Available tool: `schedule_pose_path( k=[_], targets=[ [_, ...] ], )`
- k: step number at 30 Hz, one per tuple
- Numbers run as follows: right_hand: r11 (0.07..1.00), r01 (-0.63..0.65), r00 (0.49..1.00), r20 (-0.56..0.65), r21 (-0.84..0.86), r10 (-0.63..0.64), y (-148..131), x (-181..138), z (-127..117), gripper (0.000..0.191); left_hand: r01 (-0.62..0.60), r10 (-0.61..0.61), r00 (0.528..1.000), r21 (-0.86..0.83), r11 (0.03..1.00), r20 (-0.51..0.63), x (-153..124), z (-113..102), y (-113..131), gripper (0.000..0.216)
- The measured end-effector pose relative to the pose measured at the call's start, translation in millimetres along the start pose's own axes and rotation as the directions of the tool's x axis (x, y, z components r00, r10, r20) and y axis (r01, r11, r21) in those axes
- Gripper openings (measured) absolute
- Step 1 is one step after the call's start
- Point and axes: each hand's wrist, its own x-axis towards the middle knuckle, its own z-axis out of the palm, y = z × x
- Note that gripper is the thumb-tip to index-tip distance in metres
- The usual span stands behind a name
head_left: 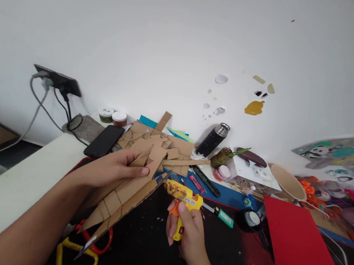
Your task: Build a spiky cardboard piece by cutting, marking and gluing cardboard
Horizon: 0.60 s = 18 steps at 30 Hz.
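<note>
My left hand (pixel 121 166) is closed on a folded piece of cardboard (pixel 126 194), thumb on the near face. Long and pointed, the piece has lines across its surface and slants down toward me. In my right hand (pixel 188 230) is a yellow hot glue gun (pixel 190 201) with an orange trigger. Its brown-stained front end points left, close to the cardboard's upper edge. Below the cardboard lie scissors with red and yellow handles (pixel 63 251), partly hidden by it. A pile of cardboard scraps (pixel 175 145) sits just behind my left hand.
A black phone (pixel 104 141), small jars (pixel 119 119) and a black bottle (pixel 213 139) stand along the wall side. Right of the glue gun lies a green-handled cutter (pixel 224 217). Red card (pixel 301 242) covers the right side. Cables (pixel 37 105) hang from the wall socket.
</note>
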Motion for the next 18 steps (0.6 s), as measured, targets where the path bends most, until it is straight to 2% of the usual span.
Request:
schedule_pose_path(
  k=[8, 18],
  targets=[
    [0.998, -0.017, 1.000, -0.019, -0.066, 0.016, -8, -4, 5, 0.060, -0.004, 0.004, 0.998, -0.003, 1.000, 0.069, 1, 2, 0, 0.030],
    [0.988, -0.048, 0.998, -0.043, -0.149, 0.042, -12, -8, 5, 0.063, -0.004, 0.004, 0.998, -0.006, 1.000, 0.061, 2, 5, -1, 0.028]
  ],
)
